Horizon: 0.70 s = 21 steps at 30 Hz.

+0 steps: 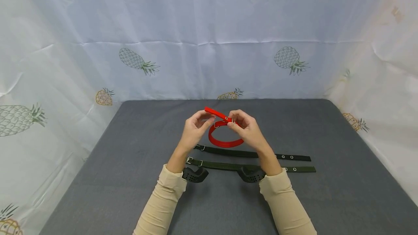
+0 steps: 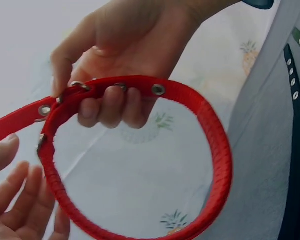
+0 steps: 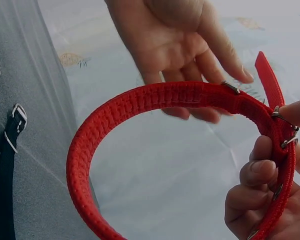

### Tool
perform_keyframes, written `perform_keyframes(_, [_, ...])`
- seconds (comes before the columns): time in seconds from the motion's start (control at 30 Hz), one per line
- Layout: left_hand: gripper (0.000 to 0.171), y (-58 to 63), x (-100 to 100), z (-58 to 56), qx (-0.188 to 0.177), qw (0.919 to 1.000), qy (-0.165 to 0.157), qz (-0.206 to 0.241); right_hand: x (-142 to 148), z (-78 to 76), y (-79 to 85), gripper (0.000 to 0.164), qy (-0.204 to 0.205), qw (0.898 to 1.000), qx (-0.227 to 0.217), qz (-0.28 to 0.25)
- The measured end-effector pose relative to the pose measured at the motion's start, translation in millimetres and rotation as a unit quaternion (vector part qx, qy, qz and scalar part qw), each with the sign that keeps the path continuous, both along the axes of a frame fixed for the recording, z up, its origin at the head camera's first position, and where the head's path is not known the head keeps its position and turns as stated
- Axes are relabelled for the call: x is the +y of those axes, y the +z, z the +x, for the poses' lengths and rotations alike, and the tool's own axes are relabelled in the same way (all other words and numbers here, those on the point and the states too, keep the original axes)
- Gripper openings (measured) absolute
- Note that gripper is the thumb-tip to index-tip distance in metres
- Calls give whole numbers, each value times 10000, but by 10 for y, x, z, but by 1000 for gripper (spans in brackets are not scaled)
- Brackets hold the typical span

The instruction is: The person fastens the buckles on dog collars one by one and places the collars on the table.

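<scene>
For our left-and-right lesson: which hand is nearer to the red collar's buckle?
The right hand: it grips the red collar at the buckle. The left hand is farther off, to the buckle's left.

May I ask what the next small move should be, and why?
Perhaps the left hand, close by and holding nothing, should pinch the free tail of the red collar and steady it: the tail sticks out past the buckle, while the right hand grips the collar there.

The looped red fabric strap [image 3: 79, 160] looks ribbed, its round silver eyelets [image 2: 158, 89] glossy metal; the flat black cloth strap [image 1: 228, 152], flat green cloth strap [image 1: 218, 165] and grey cloth-covered surface [image 1: 130, 191] look matt.
</scene>
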<state>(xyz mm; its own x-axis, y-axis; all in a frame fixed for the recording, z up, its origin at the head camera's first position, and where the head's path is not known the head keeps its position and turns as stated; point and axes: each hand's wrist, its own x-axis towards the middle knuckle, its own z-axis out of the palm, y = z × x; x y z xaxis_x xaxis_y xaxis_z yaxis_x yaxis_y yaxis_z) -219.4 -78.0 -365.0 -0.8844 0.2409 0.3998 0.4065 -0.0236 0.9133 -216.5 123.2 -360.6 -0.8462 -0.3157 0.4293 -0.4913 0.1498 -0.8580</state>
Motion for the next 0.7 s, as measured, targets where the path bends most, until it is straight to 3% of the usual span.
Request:
perform_keyframes(0.23, [31,-25,54,16,-947,9947,-399,-38,1,10,6,15,138,9998,112,-78])
perform_keyframes(0.37, [32,-46,86,8,-1336,9900,-441,25,-1,17,7,16,236,9996,130,-83])
perform_keyframes(0.7, [23,-76,155,14,-1612,9867,-170,119,-29,11,-8,16,342,9994,-22,-52])
